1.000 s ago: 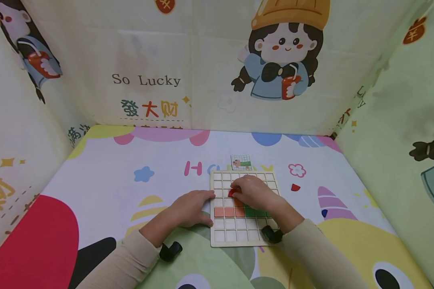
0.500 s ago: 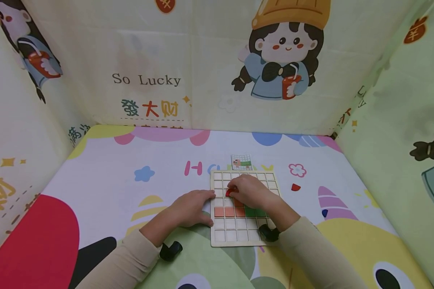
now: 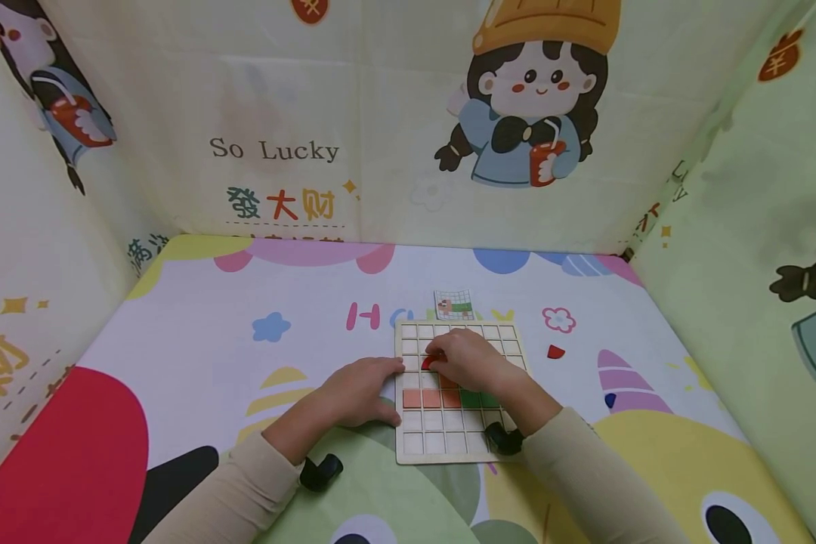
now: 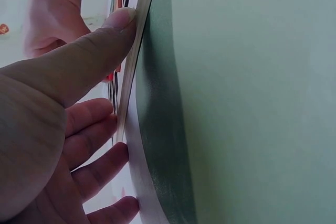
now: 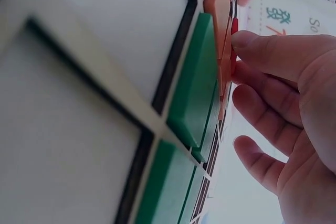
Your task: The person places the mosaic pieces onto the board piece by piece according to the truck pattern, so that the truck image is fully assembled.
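Note:
A wooden grid board [image 3: 431, 446] lies on the table in the head view, with orange tiles [image 3: 431, 398] and green tiles [image 3: 472, 400] set in some of its cells. My right hand [image 3: 476, 361] pinches a small red tile [image 3: 426, 363] between thumb and fingers, low over the upper-left cells. In the right wrist view this red tile [image 5: 234, 27] shows edge-on beyond the orange ones. My left hand [image 3: 360, 391] rests against the board's left edge, its fingers mostly straight. Thumb and fingertips touch that edge in the left wrist view.
Just behind the board lies a small picture card [image 3: 453, 305] with a gridded pattern. To the right are a loose red piece [image 3: 555, 352] and a dark blue piece [image 3: 610, 401]. Printed cloth walls [image 3: 394, 113] enclose the table at the back and sides.
My right hand has shifted slightly left with the red tile, mostly in the first half second. The left hand and the board stay where they were.

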`<state>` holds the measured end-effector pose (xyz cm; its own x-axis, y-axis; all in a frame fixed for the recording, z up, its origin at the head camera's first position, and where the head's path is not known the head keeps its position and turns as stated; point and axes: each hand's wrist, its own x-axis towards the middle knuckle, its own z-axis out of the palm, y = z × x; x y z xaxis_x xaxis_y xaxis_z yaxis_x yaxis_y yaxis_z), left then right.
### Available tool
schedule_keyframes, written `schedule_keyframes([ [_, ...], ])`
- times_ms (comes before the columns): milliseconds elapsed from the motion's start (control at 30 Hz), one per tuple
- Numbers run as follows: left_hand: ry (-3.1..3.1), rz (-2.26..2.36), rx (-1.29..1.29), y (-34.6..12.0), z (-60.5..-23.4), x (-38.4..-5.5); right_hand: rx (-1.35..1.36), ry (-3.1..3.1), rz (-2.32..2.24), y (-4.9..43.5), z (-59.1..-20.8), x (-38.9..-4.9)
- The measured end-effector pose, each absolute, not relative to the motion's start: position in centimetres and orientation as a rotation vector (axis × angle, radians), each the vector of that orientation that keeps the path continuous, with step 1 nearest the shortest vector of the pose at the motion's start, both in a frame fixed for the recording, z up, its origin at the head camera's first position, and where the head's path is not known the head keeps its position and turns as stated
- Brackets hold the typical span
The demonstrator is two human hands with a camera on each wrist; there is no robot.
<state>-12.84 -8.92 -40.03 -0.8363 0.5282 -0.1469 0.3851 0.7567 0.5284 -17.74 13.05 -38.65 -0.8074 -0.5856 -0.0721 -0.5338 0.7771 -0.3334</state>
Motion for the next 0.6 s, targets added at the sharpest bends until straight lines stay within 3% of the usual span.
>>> schedule_keyframes([
  [600, 2.666, 0.718, 0.698, -8.95, -39.91, -12.73, -0.844, 2.8, -0.429, 12.96, -38.73, -17.48],
])
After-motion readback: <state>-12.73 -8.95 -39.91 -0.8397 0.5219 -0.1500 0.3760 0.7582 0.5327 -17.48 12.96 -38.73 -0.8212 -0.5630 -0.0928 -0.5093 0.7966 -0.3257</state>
